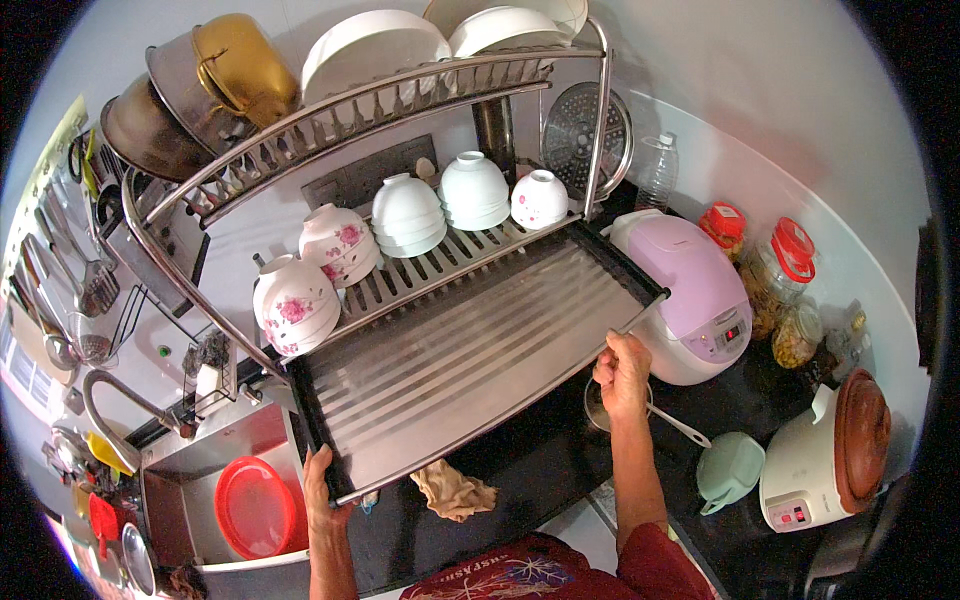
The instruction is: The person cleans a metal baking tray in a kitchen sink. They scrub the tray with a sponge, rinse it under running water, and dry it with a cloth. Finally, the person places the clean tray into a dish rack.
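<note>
A wide metal drip tray (470, 350) with dark end pieces juts out toward me from beneath the lower shelf of a steel dish rack (440, 278). My left hand (319, 485) is closed on its near left corner, thumb on top. At the near right corner, the fingers of my right hand (623, 372) are wrapped round the edge. Light stripes show across the tray's surface. Along the shelf behind it stand upside-down flowered bowls (297, 305), stacked pale bowls (408, 215) and a small flowered bowl (540, 200).
A pink rice cooker (690, 290) stands close by the tray's right end. Left and below is a sink (180, 500) holding a red basin (256, 508). A tan cloth (453, 490) lies on the counter under the tray. Farther right are a green cup (731, 468) and a lidded pot (815, 470).
</note>
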The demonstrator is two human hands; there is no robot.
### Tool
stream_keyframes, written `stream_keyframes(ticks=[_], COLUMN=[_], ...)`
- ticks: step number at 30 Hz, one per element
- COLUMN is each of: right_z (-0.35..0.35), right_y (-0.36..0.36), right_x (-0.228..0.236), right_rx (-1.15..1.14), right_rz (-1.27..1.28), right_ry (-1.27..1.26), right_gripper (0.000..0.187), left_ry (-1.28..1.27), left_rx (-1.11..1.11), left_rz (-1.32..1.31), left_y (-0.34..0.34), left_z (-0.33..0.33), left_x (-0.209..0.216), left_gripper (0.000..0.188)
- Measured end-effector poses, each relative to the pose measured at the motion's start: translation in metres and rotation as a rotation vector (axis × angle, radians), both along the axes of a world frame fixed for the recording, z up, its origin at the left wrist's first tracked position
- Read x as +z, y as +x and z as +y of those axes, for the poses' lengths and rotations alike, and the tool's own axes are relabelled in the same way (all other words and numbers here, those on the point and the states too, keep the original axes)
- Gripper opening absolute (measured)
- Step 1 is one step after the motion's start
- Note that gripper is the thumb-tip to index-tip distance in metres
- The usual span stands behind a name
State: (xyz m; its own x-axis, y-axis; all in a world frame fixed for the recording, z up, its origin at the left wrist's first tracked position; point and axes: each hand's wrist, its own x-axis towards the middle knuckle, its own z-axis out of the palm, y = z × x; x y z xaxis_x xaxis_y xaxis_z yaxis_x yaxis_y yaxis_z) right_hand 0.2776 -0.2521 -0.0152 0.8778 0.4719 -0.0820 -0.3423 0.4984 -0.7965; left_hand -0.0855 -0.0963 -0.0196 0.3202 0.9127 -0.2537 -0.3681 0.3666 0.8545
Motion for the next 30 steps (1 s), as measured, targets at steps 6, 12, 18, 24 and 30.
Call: stream_keyframes(ticks=[6,12,18,24,30], right_z=[-0.002,-0.004,-0.008,-0.010,-0.014], right_y=[-0.004,-0.005,-0.007,0.002,0.002], right_x=[-0.006,0.000,0.000,-0.001,-0.001], right_rx=[0.007,-0.010,0.010,0.051,0.052], right_rz=[-0.010,-0.011,-0.001,-0.025,-0.009], right_ry=[0.009,0.009,-0.021,-0.014,-0.060], right_gripper=[0.018,0.017,0.020,0.019,0.018], left_ry=[-0.017,-0.015,-0.008,0.005,0.002], left_rx=[0.074,-0.022,0.066,0.021,0.081], left_rz=[0.044,0.011,0.005,0.070,0.096], left_y=[-0.004,-0.009,-0.001,-0.004,-0.001], left_z=[-0.008,-0.002,-0.012,-0.014,-0.030], left_x=[0.000,0.002,0.013,-0.006,0.008], left_gripper=[0.031,0.029,0.028,0.030,0.030])
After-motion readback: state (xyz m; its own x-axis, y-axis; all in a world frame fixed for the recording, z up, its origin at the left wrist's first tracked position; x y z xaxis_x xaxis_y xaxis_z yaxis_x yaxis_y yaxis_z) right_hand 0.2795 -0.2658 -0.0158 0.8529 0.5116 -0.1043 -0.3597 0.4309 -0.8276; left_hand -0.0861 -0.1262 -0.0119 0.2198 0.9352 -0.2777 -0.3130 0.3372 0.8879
